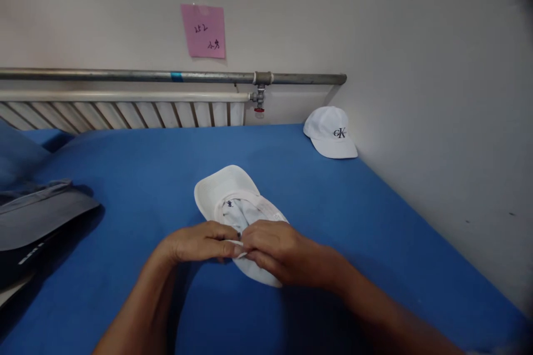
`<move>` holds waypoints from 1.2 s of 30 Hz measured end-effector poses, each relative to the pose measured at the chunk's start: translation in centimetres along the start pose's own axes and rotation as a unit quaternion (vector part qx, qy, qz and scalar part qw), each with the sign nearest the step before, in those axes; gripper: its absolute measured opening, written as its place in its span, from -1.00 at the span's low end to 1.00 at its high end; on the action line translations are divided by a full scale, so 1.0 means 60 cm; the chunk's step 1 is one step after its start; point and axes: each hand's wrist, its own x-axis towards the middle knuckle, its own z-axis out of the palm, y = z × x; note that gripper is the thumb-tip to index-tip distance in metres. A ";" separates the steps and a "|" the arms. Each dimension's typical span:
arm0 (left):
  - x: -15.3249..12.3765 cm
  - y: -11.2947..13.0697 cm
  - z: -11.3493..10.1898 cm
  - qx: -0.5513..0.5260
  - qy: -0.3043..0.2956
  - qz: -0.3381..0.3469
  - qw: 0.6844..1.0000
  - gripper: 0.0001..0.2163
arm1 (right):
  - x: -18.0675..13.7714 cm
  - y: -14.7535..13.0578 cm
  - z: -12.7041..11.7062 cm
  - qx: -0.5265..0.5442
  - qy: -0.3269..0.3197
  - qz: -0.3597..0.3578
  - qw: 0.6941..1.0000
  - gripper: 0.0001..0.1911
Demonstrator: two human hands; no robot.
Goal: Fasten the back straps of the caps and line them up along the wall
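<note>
A white baseball cap [227, 191] lies upside down on the blue bed sheet [145, 177], its brim pointing away from me. My left hand [200, 243] and my right hand [277, 252] meet at the cap's near edge. Both are closed in a pinch on the cap's back part, probably its strap. The fingertips touch each other over the fabric. My right hand covers the near right side of the cap.
A second white cap [330, 133] with a dark logo rests at the far right corner by the wall. Grey folded clothing [37, 216] lies at the left edge. A radiator [125, 113] and a metal pipe [166, 76] run along the far wall under a pink note [204, 30].
</note>
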 end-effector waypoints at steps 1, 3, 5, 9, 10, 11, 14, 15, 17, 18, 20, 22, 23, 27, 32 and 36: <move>0.002 -0.004 -0.001 -0.023 -0.003 0.007 1.000 -0.79 | 0.001 -0.002 0.000 -0.007 -0.002 -0.009 1.000 -0.84; 0.007 -0.011 -0.001 -0.101 0.011 0.027 0.994 -0.83 | 0.002 -0.003 0.000 -0.014 0.006 -0.013 1.000 -0.84; 0.011 -0.015 0.003 -0.197 0.038 0.046 0.979 -0.82 | 0.002 0.002 0.002 -0.014 0.029 -0.004 0.999 -0.86; 0.018 -0.012 0.012 -0.338 0.094 0.058 0.935 -0.75 | 0.000 0.017 0.004 -0.010 0.081 0.020 0.996 -0.92; 0.020 -0.010 0.014 -0.358 0.111 0.054 0.926 -0.75 | 0.000 0.019 0.004 -0.013 0.093 0.016 0.995 -0.93; 0.021 -0.009 0.014 -0.375 0.127 0.051 0.917 -0.75 | 0.000 0.021 0.004 -0.017 0.105 0.007 0.994 -0.93; 0.026 -0.008 0.012 -0.424 0.155 0.040 0.892 -0.78 | 0.000 0.025 0.005 -0.023 0.130 -0.032 0.991 -0.90; 0.028 -0.008 0.011 -0.439 0.158 0.036 0.884 -0.79 | 0.000 0.027 0.006 -0.021 0.129 -0.041 0.991 -0.88; 0.029 -0.007 0.010 -0.460 0.164 0.030 0.872 -0.78 | 0.001 0.031 0.009 -0.014 0.122 -0.041 0.992 -0.88; 0.029 -0.005 0.010 -0.464 0.169 0.028 0.869 -0.77 | 0.002 0.033 0.011 -0.008 0.126 -0.033 0.991 -0.89; 0.030 -0.002 0.013 -0.459 0.179 0.029 0.870 -0.76 | 0.003 0.039 0.015 0.007 0.157 -0.004 0.988 -0.93; 0.030 0.000 0.017 -0.441 0.190 0.035 0.877 -0.75 | 0.004 0.044 0.019 0.029 0.196 0.023 0.980 -0.94; 0.030 0.001 0.019 -0.430 0.196 0.038 0.880 -0.75 | 0.004 0.045 0.021 0.039 0.211 0.033 0.976 -0.94; 0.033 0.003 0.026 -0.394 0.230 0.055 0.888 -0.78 | 0.005 0.044 0.027 0.066 0.233 0.058 0.968 -0.94; 0.034 0.010 0.032 -0.358 0.259 0.057 0.895 -0.81 | 0.006 0.037 0.033 0.102 0.269 0.129 0.949 -0.97; 0.035 0.016 0.038 -0.339 0.279 0.059 0.896 -0.83 | 0.008 0.035 0.036 0.060 0.273 0.121 0.952 -0.91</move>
